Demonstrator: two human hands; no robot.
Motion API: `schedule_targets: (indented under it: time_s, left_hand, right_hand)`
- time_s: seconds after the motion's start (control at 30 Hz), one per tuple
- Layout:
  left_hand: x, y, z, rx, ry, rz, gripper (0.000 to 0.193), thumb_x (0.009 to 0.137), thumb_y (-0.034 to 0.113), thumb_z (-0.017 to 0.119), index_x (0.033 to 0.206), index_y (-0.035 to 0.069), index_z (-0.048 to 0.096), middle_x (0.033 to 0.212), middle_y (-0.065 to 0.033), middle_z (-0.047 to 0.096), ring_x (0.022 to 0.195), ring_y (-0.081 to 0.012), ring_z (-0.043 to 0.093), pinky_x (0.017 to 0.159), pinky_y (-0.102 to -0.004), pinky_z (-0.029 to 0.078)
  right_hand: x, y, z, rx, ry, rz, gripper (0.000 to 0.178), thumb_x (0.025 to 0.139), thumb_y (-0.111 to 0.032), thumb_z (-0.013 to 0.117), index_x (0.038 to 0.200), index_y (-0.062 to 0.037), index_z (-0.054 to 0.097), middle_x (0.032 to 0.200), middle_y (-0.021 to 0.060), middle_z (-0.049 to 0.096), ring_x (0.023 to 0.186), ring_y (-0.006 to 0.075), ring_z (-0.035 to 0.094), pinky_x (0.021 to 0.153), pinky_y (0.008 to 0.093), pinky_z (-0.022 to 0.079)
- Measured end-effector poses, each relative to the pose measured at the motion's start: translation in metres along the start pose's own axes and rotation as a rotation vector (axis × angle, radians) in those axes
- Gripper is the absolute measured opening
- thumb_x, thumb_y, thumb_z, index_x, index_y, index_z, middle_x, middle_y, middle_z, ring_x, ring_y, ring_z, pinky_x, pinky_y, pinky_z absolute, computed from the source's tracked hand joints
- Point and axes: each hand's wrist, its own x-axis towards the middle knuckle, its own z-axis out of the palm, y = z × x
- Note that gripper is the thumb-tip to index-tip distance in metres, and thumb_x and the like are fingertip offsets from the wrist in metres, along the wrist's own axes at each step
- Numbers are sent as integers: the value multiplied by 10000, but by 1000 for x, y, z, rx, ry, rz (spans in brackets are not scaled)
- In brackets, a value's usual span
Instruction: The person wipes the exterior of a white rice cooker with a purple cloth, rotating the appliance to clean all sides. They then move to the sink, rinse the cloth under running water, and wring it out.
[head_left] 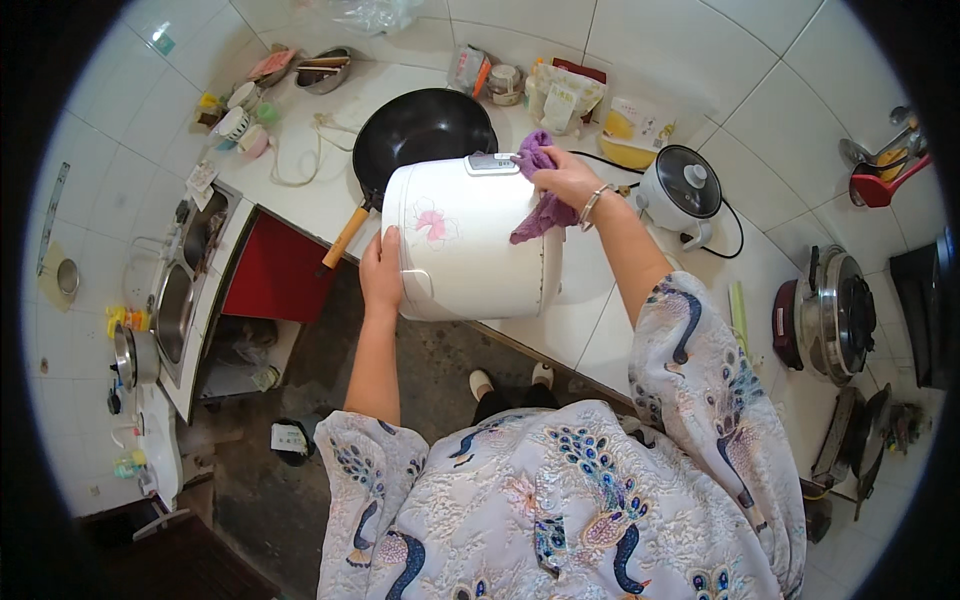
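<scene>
1. Peacock-print shirt (560,500) nearest lens, filling bottom; pale shoes (482,383) on dark floor (270,500), just out from counter edge.
2. White rice cooker (470,245), pink flower on side, held between both hands at counter front; partly overhanging edge, underside contact hidden, can't tell if resting.
3. Left hand (381,275) against cooker's left end, thumb side showing; fingers partly hidden, can't tell how tightly curled.
4. Right hand (570,188) closed around bunched purple cloth (540,215), pressed to cooker's right end, near control panel.
5. Open room: bare white counter (600,335) right of cooker, below right forearm; floor strip running left toward sink cabinet.
6. Black wok (430,125) just behind cooker, mouth up, dark inner wall visible, near rim hidden; wooden handle (347,238) jutting past counter edge.
7. White electric pot (652,203) to right, glass lid on, contents unclear.
8. Clear pouch (630,135) by wall, yellow stuff inside; lidded jar (505,86) beside wok, contents unclear.
9. Metal bowl (323,75) at far left corner, stick-like items in it.
</scene>
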Motion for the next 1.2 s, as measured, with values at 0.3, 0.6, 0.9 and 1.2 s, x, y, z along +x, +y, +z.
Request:
schedule_targets:
  time_s: [0.3, 0.6, 0.9, 1.2]
  left_hand:
    - [-12, 6, 0, 5, -12, -1, 601, 960, 458, 493, 1221, -76, 582, 1126, -135, 636, 986, -182, 590, 889, -322, 447]
    - [-1, -11, -2, -290, -115, -31, 571, 1013, 447, 427, 1325, -23, 518, 1247, -85, 585, 1101, -179, 566, 935, -309, 444]
    - [-6, 1, -7, 11, -92, -42, 588, 997, 449, 438, 1294, -47, 542, 1209, -137, 612, 1077, -199, 580, 930, -318, 437]
    - [32, 4, -18, -112, -147, -313, 750, 940, 638, 391, 1348, 23, 524, 1306, -146, 568, 1203, -249, 522, 994, -357, 401]
  right_hand:
    - [-9, 9, 11, -2, 206, -222, 296, 848, -141, 604, 1085, 33, 646, 1030, 126, 698, 941, 205, 648, 853, 320, 505]
    - [-90, -23, 153, -684, 334, -955, 261, 782, -79, 589, 1035, -92, 653, 1166, 99, 631, 1217, 304, 526, 995, 446, 399]
    - [-134, 89, 30, -611, 556, -878, 216, 789, 11, 559, 965, -57, 665, 1094, 125, 660, 1075, 313, 618, 965, 416, 469]
    - [-98, 18, 36, -192, 459, -796, 333, 804, 16, 541, 1126, -20, 621, 1121, 186, 641, 1070, 341, 603, 940, 379, 479]
